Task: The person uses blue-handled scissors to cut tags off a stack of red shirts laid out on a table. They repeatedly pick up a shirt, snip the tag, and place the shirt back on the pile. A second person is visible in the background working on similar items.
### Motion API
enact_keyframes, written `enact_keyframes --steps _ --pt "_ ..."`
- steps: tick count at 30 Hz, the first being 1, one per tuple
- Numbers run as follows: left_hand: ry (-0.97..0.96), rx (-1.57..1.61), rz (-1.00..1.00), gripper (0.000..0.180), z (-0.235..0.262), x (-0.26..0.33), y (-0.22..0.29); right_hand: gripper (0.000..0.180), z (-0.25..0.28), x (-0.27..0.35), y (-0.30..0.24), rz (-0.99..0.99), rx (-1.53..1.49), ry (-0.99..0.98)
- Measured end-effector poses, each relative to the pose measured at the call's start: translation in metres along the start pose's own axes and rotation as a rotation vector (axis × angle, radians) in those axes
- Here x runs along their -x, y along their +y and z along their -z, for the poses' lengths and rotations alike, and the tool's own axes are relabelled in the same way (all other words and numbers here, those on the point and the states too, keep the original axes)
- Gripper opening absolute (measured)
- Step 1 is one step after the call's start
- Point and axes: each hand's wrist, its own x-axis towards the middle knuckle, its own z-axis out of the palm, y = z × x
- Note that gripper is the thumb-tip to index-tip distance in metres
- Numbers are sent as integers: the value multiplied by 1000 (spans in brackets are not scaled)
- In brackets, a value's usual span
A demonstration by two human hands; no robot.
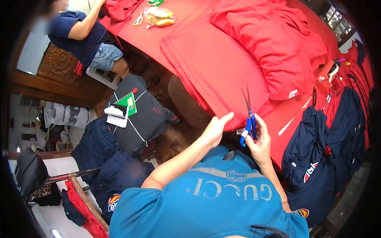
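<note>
Right hand (260,142) grips blue scissors (249,123), blades pointing away over red cloth (218,75); left hand (214,131) at the cloth's edge, its grip unclear from where I stand.

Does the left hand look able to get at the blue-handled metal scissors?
Probably yes: the left hand is close, with nothing seen standing between, though the right hand already holds the blue-handled metal scissors by their handles.

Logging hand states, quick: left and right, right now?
Left hand: at the edge of the red cloth; grip can't be told.
Right hand: closed, holding blue-handled scissors.
</note>
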Motion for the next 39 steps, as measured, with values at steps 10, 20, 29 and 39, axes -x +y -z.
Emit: enact_keyframes --steps 10,20,29,39 --pt "-4 -177 65 18 25 -32 19 54 -27 -24 21 -23 97 -29" --pt "147 390 -10 35 104 -151 141 53 10 -36 23 -288 192 -190" --pt "111 187 31 48 103 -148 152 51 -1 -121 -12 -189 -223 -4" --pt "12 291 6 3 132 -173 165 53 -76 -144 33 -225 -192 -41"
